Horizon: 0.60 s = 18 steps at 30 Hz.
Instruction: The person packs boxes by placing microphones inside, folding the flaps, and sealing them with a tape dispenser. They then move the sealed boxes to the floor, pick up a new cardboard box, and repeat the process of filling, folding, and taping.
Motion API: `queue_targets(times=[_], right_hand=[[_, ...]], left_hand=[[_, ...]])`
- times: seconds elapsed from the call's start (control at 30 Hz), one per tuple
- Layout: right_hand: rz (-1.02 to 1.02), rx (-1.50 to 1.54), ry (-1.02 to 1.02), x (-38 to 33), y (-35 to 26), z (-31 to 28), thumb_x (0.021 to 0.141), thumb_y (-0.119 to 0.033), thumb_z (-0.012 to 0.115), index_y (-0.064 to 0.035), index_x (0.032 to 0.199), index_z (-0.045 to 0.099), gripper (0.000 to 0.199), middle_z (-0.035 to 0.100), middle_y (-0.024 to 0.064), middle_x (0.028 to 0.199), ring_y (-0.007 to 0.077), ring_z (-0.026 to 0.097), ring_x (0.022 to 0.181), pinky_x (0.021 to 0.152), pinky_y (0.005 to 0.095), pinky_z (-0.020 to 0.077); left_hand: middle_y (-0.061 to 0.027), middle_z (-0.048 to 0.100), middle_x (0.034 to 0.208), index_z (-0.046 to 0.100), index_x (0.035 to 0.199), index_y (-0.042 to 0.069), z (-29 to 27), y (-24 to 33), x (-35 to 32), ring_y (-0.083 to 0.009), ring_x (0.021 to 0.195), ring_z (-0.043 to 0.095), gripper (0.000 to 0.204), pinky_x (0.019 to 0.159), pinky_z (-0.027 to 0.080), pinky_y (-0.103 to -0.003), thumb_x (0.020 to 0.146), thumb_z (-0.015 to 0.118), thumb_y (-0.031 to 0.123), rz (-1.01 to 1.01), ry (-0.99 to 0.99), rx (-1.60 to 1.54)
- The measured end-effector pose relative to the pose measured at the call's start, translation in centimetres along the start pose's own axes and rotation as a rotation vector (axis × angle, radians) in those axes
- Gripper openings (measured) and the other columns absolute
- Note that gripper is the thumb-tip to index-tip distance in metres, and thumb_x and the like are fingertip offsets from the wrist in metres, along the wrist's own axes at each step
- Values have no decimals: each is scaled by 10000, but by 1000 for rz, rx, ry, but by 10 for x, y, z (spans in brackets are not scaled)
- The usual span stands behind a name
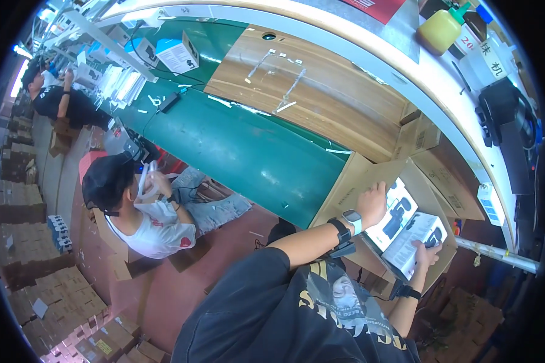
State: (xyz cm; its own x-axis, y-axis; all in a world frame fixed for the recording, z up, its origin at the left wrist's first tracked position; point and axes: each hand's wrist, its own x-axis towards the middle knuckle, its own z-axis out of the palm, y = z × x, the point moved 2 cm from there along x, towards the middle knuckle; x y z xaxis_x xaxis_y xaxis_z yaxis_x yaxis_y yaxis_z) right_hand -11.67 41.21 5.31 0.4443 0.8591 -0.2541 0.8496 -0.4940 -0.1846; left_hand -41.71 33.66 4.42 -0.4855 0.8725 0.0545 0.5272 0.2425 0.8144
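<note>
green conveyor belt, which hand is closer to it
Left. The left hand rests on a white product box beside the green conveyor belt; the right hand grips another white box farther away.

White printed boxes (406, 233), green belt (248, 151)

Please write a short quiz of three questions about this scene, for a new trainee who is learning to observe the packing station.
1. True or false: the open brown cardboard carton rests on the orange floor.
2. What does the right hand hold? A) a yellow plastic bottle B) a white printed product box C) a roll of tape
3. What colour is the long conveyor belt beside the carton?

Key
1. False: it sits tilted at the belt's edge, above the floor.
2. B: the white printed product box at the carton's opening; the left hand rests on a second white box inside.
3. Green.
</note>
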Motion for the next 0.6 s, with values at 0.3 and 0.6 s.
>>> queue_targets(times=[0.3,0.6], right_hand=[[1,-19,33,10,8,67,582,-228,862,-146,1540,-14,1301,288,350,1395,471,385,1266,1088,503,345],[-228,519,-480,46,36,77,690,-87,807,-97,1516,69,1107,448,209,1306,316,555,1131,886,436,525]], left_hand=[[-211,604,932,479,1057,19,1,0,-5,-405,798,642,230,660,515,-506,867,567,115,16,-43,-74],[-229,615,933,500,1064,1,-4,-3,-7,-419,788,640,237,677,516,-510,859,567,100,8,15,-97]])
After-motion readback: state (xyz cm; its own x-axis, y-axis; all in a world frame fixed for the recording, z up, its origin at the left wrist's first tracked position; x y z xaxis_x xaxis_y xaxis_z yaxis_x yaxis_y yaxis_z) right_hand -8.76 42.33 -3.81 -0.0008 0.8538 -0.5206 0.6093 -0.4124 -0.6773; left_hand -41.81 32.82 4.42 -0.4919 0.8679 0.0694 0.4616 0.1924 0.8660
